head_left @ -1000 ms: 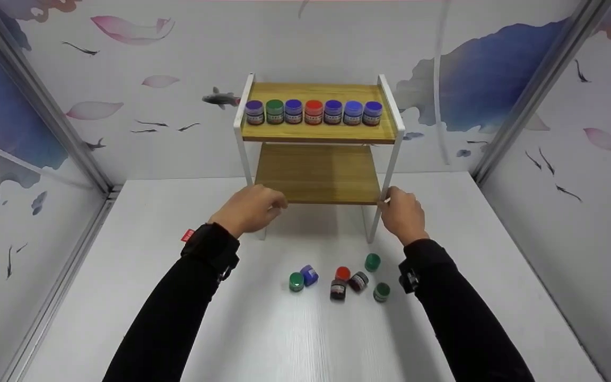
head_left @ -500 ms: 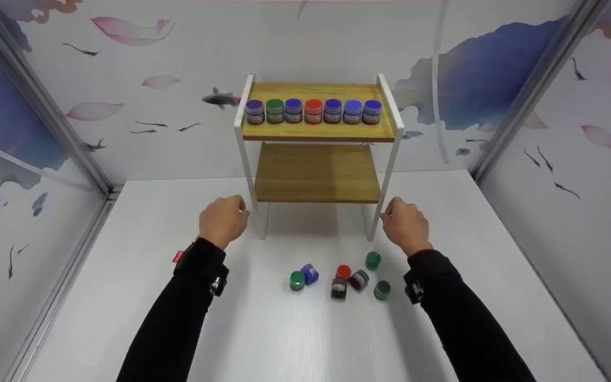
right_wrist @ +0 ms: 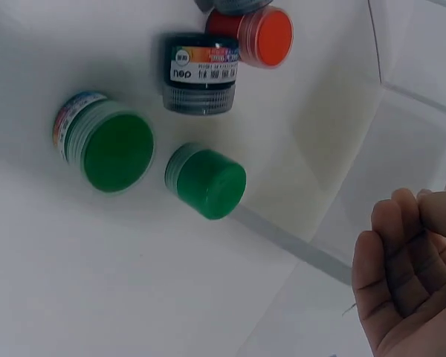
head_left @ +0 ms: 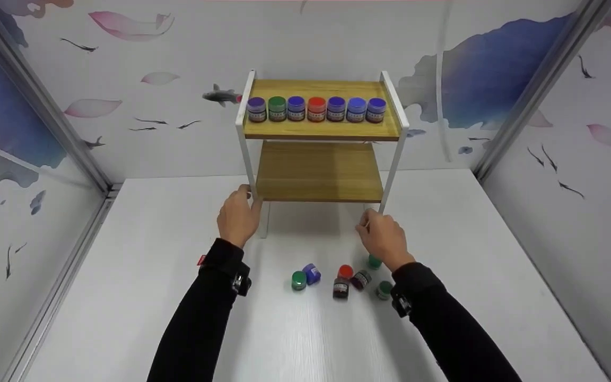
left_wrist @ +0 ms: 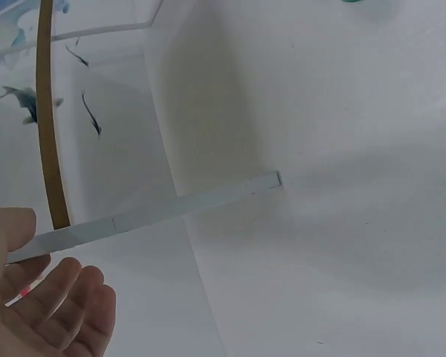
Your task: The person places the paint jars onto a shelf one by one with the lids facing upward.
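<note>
Since a moment ago the empty, loosely curled right hand (head_left: 384, 239) was lowered toward the jars (head_left: 340, 280), while the open left hand (head_left: 238, 216) was returned beside the shelf leg (head_left: 251, 175).

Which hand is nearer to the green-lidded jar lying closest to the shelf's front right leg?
Right. The right hand hovers just above and partly in front of that green jar, without touching it. The left hand is across at the shelf's front left leg, well away.
</note>
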`<state>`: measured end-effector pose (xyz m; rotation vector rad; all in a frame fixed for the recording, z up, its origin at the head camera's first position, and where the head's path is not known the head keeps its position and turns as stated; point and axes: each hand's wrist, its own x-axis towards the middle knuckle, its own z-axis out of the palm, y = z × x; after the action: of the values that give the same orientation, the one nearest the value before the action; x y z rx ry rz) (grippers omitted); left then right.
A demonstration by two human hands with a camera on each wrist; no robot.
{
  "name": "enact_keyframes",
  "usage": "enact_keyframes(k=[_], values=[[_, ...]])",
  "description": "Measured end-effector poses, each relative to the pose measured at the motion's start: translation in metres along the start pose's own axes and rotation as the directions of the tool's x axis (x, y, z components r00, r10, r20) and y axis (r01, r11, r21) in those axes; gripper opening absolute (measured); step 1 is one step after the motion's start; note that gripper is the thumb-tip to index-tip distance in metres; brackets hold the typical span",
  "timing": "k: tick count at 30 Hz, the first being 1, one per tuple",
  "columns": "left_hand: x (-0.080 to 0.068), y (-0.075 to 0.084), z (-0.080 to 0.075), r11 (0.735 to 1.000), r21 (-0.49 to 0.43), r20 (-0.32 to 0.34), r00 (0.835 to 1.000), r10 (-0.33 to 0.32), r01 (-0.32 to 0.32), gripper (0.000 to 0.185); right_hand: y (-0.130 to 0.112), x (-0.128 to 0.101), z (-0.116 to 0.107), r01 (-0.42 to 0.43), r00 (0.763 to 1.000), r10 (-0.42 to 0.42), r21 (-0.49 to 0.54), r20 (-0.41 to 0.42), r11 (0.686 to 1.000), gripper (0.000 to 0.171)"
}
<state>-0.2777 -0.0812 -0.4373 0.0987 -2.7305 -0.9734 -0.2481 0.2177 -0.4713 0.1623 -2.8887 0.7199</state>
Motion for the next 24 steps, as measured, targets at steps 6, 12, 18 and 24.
enact_keyframes(k=[6,12,18,24], values=[[0.006,0.0,0.005,1.0,0.022,-0.06,0.998,-0.009,0.01,0.024,-0.018,-0.004,0.019,0.068,0.992,-0.069,0.011,0.109,0.998,0.01],[0.01,-0.001,0.009,0.998,0.069,-0.102,0.995,0.006,0.001,0.02,-0.037,-0.009,0.035,0.143,0.967,-0.139,-0.003,0.212,0.99,0.01],[0.011,-0.001,0.01,0.995,0.104,-0.129,0.991,0.018,-0.004,0.018,-0.049,-0.015,0.049,0.259,0.931,-0.24,-0.033,0.276,0.965,0.008],[0.017,0.005,0.006,0.995,0.101,-0.105,0.995,0.0,0.011,0.014,-0.054,-0.018,0.059,0.33,0.903,-0.311,-0.015,0.297,0.944,0.008]])
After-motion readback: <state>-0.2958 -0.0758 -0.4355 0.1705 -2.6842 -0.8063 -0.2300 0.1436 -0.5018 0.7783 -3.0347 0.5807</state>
